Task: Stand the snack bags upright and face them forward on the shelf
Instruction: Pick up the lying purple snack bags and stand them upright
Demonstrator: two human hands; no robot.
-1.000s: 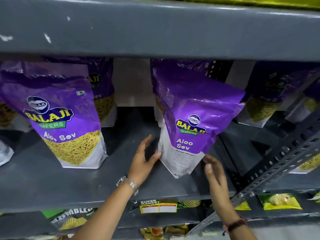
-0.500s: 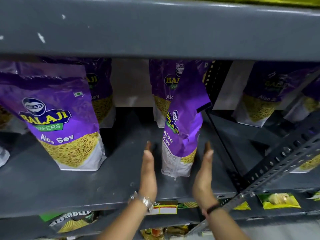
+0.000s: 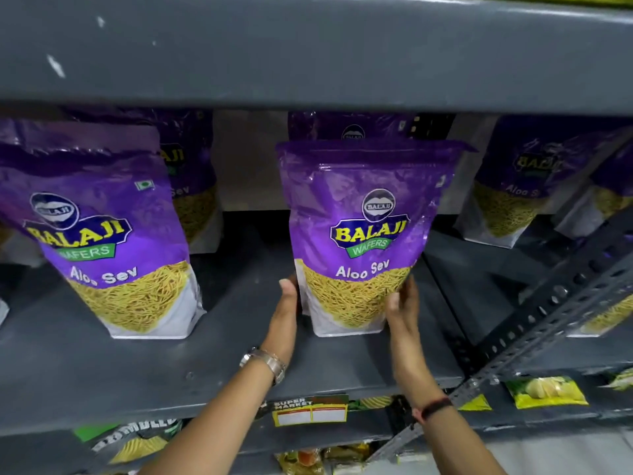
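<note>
A purple Aloo Sev snack bag [image 3: 363, 234] stands upright on the grey shelf [image 3: 239, 358], its printed front facing me. My left hand [image 3: 286, 310] presses flat against its lower left side. My right hand [image 3: 402, 303] holds its lower right side, fingers wrapped on the edge. A second purple Aloo Sev bag [image 3: 102, 234] stands upright to the left, front forward. Behind these, another bag [image 3: 191, 186] and one more [image 3: 352, 130] stand at the back, mostly hidden.
The upper shelf board [image 3: 308, 53] hangs low over the bags. A slotted metal upright [image 3: 555, 303] crosses diagonally at right, with more purple bags [image 3: 510, 193] beyond it. A price tag [image 3: 310, 411] sits on the shelf edge; yellow snack packs [image 3: 544, 392] lie below.
The middle bag turned from side-on to front-facing between my hands. Both hands closed in on its lower sides.
</note>
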